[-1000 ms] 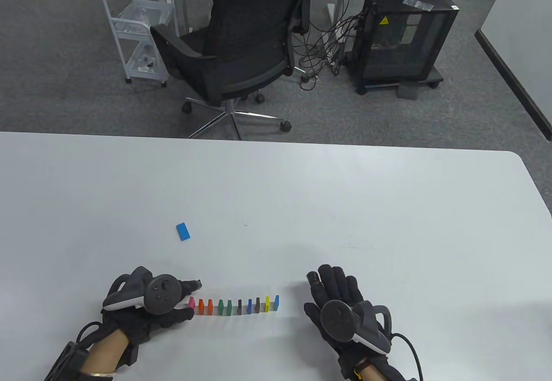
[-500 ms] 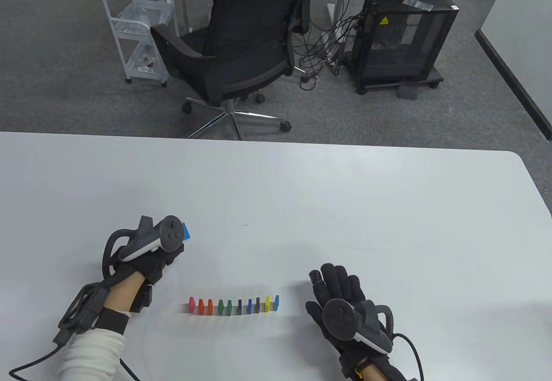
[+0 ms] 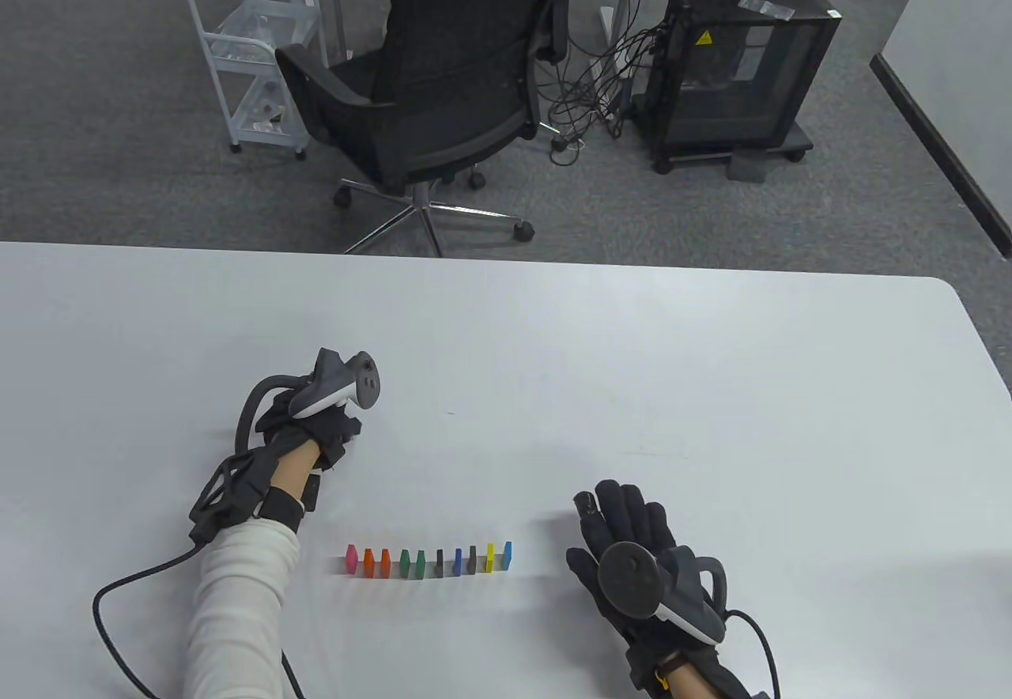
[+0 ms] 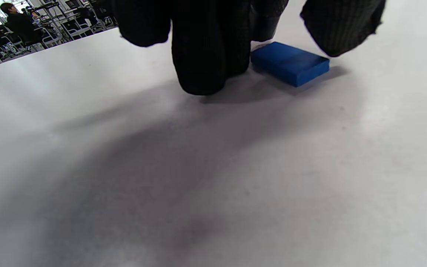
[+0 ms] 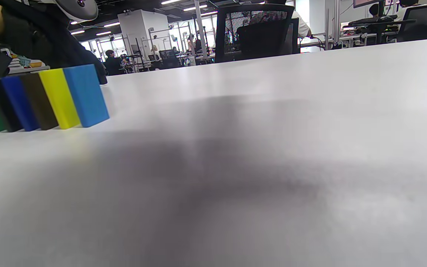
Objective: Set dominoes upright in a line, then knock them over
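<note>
Left wrist view: left hand [image 4: 213,40] fingers straddle a flat blue domino [image 4: 290,63], not yet gripping.
Right hand [image 3: 632,553] rests relaxed beside the upright row [image 3: 428,561] on the smooth white bench [image 3: 632,383].

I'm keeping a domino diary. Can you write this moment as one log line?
row: standing | blue domino: flat, left hand fingers around it | right hand: flat, idle

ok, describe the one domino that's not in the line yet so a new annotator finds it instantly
On the white table, go up-left from the standing row of coloured dominoes to the left hand. Under its fingertips lies the blue domino. It is the only one flat on its face and apart from the row; the others stand upright.
</note>
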Demonstrator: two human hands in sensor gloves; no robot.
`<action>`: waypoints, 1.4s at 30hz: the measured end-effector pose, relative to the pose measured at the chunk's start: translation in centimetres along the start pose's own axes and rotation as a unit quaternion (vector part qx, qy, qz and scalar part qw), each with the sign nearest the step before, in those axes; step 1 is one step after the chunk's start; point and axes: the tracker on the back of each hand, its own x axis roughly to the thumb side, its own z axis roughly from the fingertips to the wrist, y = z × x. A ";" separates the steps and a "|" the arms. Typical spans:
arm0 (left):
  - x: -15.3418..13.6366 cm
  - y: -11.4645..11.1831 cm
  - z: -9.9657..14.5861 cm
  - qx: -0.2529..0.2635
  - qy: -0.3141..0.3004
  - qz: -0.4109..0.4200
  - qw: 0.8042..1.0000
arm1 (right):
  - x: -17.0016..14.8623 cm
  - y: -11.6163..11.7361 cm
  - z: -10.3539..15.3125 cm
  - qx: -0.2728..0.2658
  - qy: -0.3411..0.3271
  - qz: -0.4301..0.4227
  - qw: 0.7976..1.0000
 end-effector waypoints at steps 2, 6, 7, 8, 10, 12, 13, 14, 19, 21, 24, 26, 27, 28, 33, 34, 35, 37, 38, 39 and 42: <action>0.3 -0.1 -0.3 -0.001 0.004 -0.016 1.000 | 0.0 0.0 0.0 0.001 0.000 0.001 1.000; 0.7 -0.1 -0.4 0.001 -0.014 -0.021 1.000 | 0.0 0.0 0.0 0.001 -0.001 0.000 1.000; 0.8 -0.1 -0.4 0.001 -0.015 -0.022 1.000 | 0.0 0.0 0.0 0.002 0.000 0.001 1.000; 0.8 -0.2 -0.4 0.000 -0.015 -0.028 1.000 | 0.0 0.0 0.0 0.002 0.000 0.001 1.000; 0.9 -0.4 -0.3 -0.004 -0.023 -0.030 0.999 | 0.1 0.0 0.0 0.002 -0.001 0.001 1.000; 0.8 -0.6 -0.2 -0.006 -0.028 -0.030 0.999 | 0.1 0.0 0.0 0.001 -0.002 0.000 1.000; 0.8 -0.6 -0.1 -0.003 -0.032 -0.031 0.999 | 0.1 0.0 0.0 0.000 -0.002 0.000 1.000; 0.7 -0.7 0.1 0.002 -0.036 -0.033 0.999 | 0.1 0.0 0.0 -0.001 -0.002 0.000 1.000; -0.3 -0.9 1.4 0.015 -0.066 -0.007 0.998 | 0.1 0.0 0.0 -0.005 -0.004 -0.002 1.000; -0.8 -1.1 2.1 0.025 -0.078 -0.002 0.997 | 0.1 0.0 0.0 -0.006 -0.004 -0.002 1.000; -1.4 -1.5 3.4 0.044 -0.095 0.000 0.994 | 0.1 0.0 0.1 -0.008 -0.006 -0.002 1.000; -1.8 -1.8 4.5 0.067 -0.109 0.004 0.992 | 0.1 0.0 0.1 -0.009 -0.008 -0.002 1.000; -2.0 -1.8 5.1 0.072 -0.114 0.004 0.991 | 0.1 0.0 0.1 -0.009 -0.009 -0.002 1.000; -2.2 -1.9 5.8 0.081 -0.120 0.003 0.989 | 0.2 0.0 0.1 -0.010 -0.010 -0.002 1.000; -3.2 -2.8 9.8 0.142 -0.154 -0.007 0.978 | 0.3 0.1 0.2 -0.010 -0.013 -0.001 1.000; -3.5 -3.1 10.6 0.150 -0.164 0.002 0.975 | 0.3 0.2 0.2 -0.009 -0.014 -0.001 1.000; -3.6 -3.3 11.1 0.155 -0.169 0.010 0.973 | 0.4 0.2 0.2 -0.008 -0.014 0.000 1.000; -4.0 -3.9 12.5 0.163 -0.186 0.035 0.968 | 0.4 0.2 0.3 -0.008 -0.015 0.000 1.000; -4.2 -4.3 13.0 0.165 -0.193 0.041 0.966 | 0.4 0.2 0.3 -0.008 -0.015 0.000 1.000; -4.2 -4.6 13.5 0.168 -0.201 0.044 0.964 | 0.4 0.2 0.3 -0.008 -0.015 0.000 1.000; -4.2 -5.7 15.0 0.173 -0.215 0.049 0.960 | 0.4 0.2 0.3 -0.008 -0.015 0.001 1.000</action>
